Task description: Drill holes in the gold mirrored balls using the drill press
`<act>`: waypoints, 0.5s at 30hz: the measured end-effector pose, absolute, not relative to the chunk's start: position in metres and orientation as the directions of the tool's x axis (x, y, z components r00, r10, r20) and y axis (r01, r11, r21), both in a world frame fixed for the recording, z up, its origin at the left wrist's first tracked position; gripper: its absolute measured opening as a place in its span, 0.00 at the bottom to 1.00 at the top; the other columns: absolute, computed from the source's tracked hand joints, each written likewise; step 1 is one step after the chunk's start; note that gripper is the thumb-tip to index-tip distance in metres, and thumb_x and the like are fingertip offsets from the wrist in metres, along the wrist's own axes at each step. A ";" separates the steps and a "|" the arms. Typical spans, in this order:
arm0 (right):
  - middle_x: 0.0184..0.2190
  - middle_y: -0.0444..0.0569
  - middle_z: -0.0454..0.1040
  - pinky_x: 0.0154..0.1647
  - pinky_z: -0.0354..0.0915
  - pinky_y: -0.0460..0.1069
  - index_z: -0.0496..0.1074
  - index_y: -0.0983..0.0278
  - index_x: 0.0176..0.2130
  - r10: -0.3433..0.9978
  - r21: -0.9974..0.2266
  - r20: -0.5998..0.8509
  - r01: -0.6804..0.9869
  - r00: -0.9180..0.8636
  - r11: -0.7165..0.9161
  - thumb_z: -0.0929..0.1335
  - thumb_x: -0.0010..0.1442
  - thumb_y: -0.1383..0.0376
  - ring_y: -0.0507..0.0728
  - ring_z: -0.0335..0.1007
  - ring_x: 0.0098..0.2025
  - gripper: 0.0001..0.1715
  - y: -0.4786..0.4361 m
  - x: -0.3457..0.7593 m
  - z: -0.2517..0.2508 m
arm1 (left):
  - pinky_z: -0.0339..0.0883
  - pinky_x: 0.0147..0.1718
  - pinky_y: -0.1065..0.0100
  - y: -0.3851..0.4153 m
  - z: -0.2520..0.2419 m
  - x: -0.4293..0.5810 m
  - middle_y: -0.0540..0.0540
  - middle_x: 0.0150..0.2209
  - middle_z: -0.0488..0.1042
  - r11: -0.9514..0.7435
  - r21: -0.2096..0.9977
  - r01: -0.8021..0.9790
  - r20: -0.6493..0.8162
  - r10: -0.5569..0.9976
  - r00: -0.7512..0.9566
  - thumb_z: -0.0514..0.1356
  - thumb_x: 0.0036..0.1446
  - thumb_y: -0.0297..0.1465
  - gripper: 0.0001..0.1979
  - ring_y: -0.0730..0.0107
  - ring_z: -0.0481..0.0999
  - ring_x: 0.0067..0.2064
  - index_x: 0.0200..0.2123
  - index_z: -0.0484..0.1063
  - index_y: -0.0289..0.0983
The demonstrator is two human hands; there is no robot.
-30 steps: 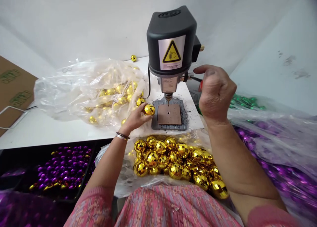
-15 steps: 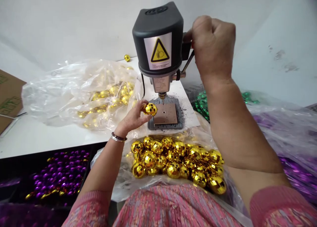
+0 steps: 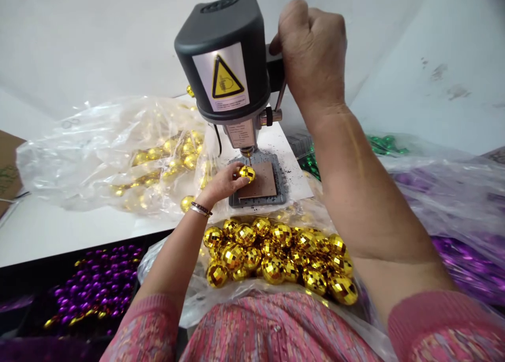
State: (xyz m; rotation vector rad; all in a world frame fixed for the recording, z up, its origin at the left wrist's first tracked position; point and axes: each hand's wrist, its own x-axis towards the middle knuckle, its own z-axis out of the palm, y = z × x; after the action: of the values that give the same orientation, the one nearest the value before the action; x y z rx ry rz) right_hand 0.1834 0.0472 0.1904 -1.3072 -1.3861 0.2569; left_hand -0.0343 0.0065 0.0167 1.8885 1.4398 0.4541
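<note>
My left hand (image 3: 221,183) holds a gold mirror-faceted ball (image 3: 246,173) in its fingertips, just below the tip of a benchtop drill press's bit (image 3: 248,153). The ball sits above the brown pad (image 3: 258,181) on the drill's grey base (image 3: 281,185). Up beside the black drill head (image 3: 221,57), my right hand (image 3: 311,51) is closed around the metal feed lever (image 3: 280,94). Its grip hides most of the lever. A heap of similar gold balls (image 3: 276,259) lies on plastic in front of me, between my forearms.
A clear plastic bag (image 3: 59,167) of gold balls lies left of the drill on a white table (image 3: 79,235). Purple balls fill a black tray (image 3: 94,283) at lower left. Green balls (image 3: 384,143) and a purple-filled bag (image 3: 469,257) lie right. Dark drilling debris surrounds the base.
My right hand has risen from beside the drill and closed on the lever. My left hand has brought the ball over the pad, under the bit. The view has swung right.
</note>
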 end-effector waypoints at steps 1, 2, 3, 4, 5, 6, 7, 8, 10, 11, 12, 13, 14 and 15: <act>0.32 0.47 0.76 0.52 0.61 0.49 0.76 0.69 0.32 0.803 -0.801 0.506 0.516 0.314 0.303 0.54 0.70 0.63 0.50 0.72 0.41 0.29 0.044 0.181 0.194 | 0.71 0.43 0.62 0.007 0.019 -0.032 0.42 0.44 0.79 -0.124 0.703 0.700 -0.145 0.939 0.312 0.64 0.57 0.38 0.28 0.66 0.77 0.39 0.58 0.69 0.34; 0.32 0.46 0.76 0.52 0.61 0.47 0.76 0.69 0.32 0.814 -0.817 0.478 0.507 0.330 0.274 0.54 0.71 0.64 0.49 0.72 0.42 0.29 0.041 0.180 0.196 | 0.71 0.42 0.63 0.007 0.022 -0.030 0.43 0.42 0.79 -0.128 0.688 0.714 -0.147 0.940 0.309 0.64 0.57 0.38 0.27 0.66 0.76 0.39 0.58 0.70 0.34; 0.32 0.45 0.76 0.52 0.61 0.47 0.77 0.68 0.32 0.818 -0.818 0.472 0.508 0.328 0.269 0.54 0.71 0.64 0.49 0.72 0.42 0.29 0.039 0.179 0.198 | 0.70 0.40 0.64 0.007 0.024 -0.029 0.44 0.41 0.78 -0.135 0.671 0.729 -0.145 0.940 0.308 0.64 0.56 0.38 0.26 0.66 0.76 0.38 0.57 0.71 0.35; 0.32 0.45 0.76 0.52 0.61 0.46 0.77 0.68 0.32 0.821 -0.818 0.471 0.508 0.325 0.268 0.54 0.72 0.64 0.49 0.73 0.42 0.29 0.037 0.178 0.199 | 0.69 0.39 0.65 0.008 0.026 -0.027 0.45 0.40 0.78 -0.143 0.654 0.743 -0.144 0.940 0.308 0.64 0.56 0.37 0.25 0.67 0.76 0.37 0.56 0.71 0.35; 0.32 0.45 0.76 0.53 0.61 0.46 0.77 0.68 0.32 0.823 -0.819 0.469 0.508 0.322 0.267 0.53 0.72 0.64 0.49 0.73 0.43 0.29 0.037 0.178 0.200 | 0.68 0.38 0.66 0.008 0.028 -0.025 0.46 0.39 0.78 -0.150 0.641 0.753 -0.147 0.939 0.311 0.64 0.56 0.37 0.25 0.67 0.75 0.36 0.55 0.72 0.35; 0.32 0.45 0.76 0.53 0.61 0.47 0.76 0.68 0.32 0.823 -0.818 0.469 0.510 0.321 0.267 0.53 0.72 0.63 0.49 0.73 0.43 0.30 0.036 0.178 0.200 | 0.67 0.37 0.67 0.009 0.030 -0.024 0.47 0.38 0.78 -0.155 0.630 0.761 -0.151 0.937 0.316 0.64 0.56 0.36 0.24 0.68 0.74 0.36 0.54 0.73 0.36; 0.32 0.45 0.76 0.53 0.61 0.47 0.76 0.68 0.32 0.823 -0.816 0.470 0.512 0.319 0.268 0.53 0.72 0.63 0.50 0.73 0.44 0.30 0.036 0.178 0.200 | 0.66 0.36 0.67 0.010 0.030 -0.023 0.47 0.37 0.77 -0.160 0.622 0.766 -0.155 0.935 0.321 0.64 0.55 0.36 0.22 0.69 0.74 0.35 0.53 0.73 0.36; 0.32 0.45 0.76 0.54 0.61 0.47 0.76 0.68 0.32 0.824 -0.817 0.468 0.512 0.319 0.266 0.53 0.72 0.64 0.50 0.73 0.44 0.30 0.037 0.178 0.200 | 0.65 0.35 0.68 0.011 0.031 -0.021 0.48 0.36 0.77 -0.164 0.615 0.771 -0.155 0.934 0.322 0.65 0.55 0.35 0.22 0.70 0.73 0.34 0.52 0.74 0.36; 0.32 0.44 0.76 0.54 0.61 0.47 0.76 0.67 0.31 0.827 -0.818 0.466 0.510 0.316 0.266 0.53 0.72 0.65 0.50 0.73 0.44 0.29 0.037 0.178 0.201 | 0.64 0.34 0.69 0.014 0.030 -0.019 0.50 0.34 0.76 -0.176 0.604 0.778 -0.147 0.934 0.326 0.66 0.54 0.35 0.21 0.72 0.71 0.32 0.51 0.76 0.36; 0.32 0.44 0.76 0.54 0.61 0.47 0.75 0.67 0.31 0.829 -0.821 0.461 0.506 0.317 0.264 0.53 0.71 0.65 0.50 0.73 0.44 0.29 0.037 0.178 0.201 | 0.64 0.34 0.69 0.015 0.030 -0.017 0.50 0.33 0.76 -0.185 0.601 0.777 -0.138 0.934 0.329 0.66 0.54 0.35 0.20 0.72 0.71 0.32 0.50 0.76 0.37; 0.32 0.44 0.76 0.55 0.61 0.48 0.75 0.67 0.30 0.830 -0.824 0.458 0.501 0.318 0.263 0.53 0.71 0.66 0.50 0.73 0.45 0.28 0.038 0.178 0.201 | 0.64 0.34 0.69 0.016 0.029 -0.016 0.50 0.33 0.76 -0.195 0.602 0.774 -0.128 0.934 0.334 0.67 0.53 0.35 0.20 0.72 0.71 0.32 0.50 0.77 0.37; 0.32 0.44 0.76 0.55 0.61 0.48 0.75 0.67 0.30 0.832 -0.828 0.454 0.496 0.318 0.262 0.54 0.71 0.66 0.51 0.73 0.45 0.28 0.039 0.179 0.200 | 0.64 0.35 0.69 0.016 0.029 -0.014 0.50 0.33 0.76 -0.201 0.607 0.769 -0.119 0.934 0.338 0.67 0.53 0.34 0.21 0.72 0.71 0.32 0.51 0.77 0.37; 0.32 0.45 0.76 0.55 0.61 0.48 0.74 0.66 0.30 0.832 -0.831 0.453 0.489 0.321 0.264 0.54 0.71 0.65 0.51 0.73 0.45 0.27 0.041 0.180 0.199 | 0.65 0.36 0.69 0.017 0.029 -0.013 0.50 0.33 0.77 -0.202 0.613 0.764 -0.115 0.934 0.339 0.68 0.53 0.34 0.22 0.71 0.72 0.33 0.52 0.77 0.37; 0.32 0.45 0.76 0.55 0.61 0.49 0.74 0.66 0.29 0.829 -0.833 0.458 0.481 0.320 0.274 0.54 0.71 0.64 0.51 0.73 0.45 0.27 0.044 0.181 0.197 | 0.66 0.37 0.69 0.017 0.029 -0.012 0.50 0.34 0.78 -0.195 0.621 0.759 -0.116 0.935 0.334 0.68 0.52 0.33 0.24 0.71 0.72 0.34 0.53 0.77 0.36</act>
State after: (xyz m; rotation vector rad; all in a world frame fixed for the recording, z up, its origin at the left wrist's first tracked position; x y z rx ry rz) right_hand 0.1812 0.0437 0.1969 -1.3690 -1.3219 0.3610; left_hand -0.0125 0.0170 0.0288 2.0125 1.4800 0.3871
